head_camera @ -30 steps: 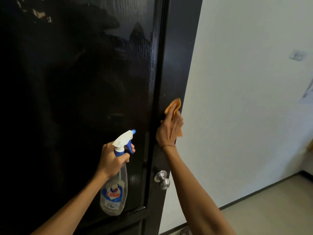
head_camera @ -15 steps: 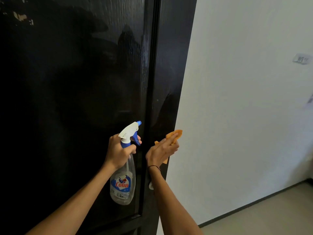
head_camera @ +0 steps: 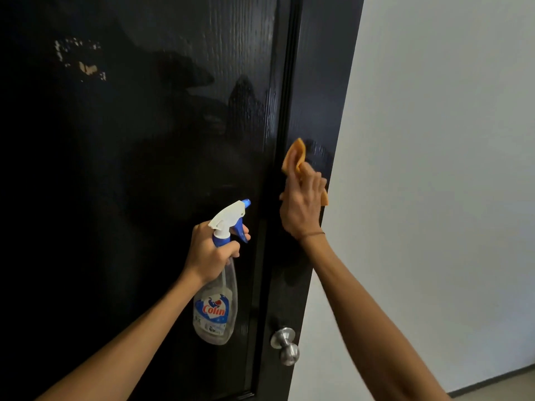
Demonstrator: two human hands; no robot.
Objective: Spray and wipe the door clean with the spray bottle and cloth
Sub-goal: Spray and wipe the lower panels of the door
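Meanwhile left hand grips spray bottle, right hand presses cloth on door above knob.

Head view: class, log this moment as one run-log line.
left hand: grips spray bottle | right hand: presses orange cloth on door edge strip | door knob: below, untouched

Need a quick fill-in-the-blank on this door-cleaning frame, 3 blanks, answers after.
1. The left hand grips the ____ by its neck.
2. The right hand presses an ____ cloth against the black door.
3. The metal doorknob sits ____ the right hand.

Missing words: spray bottle; orange; below
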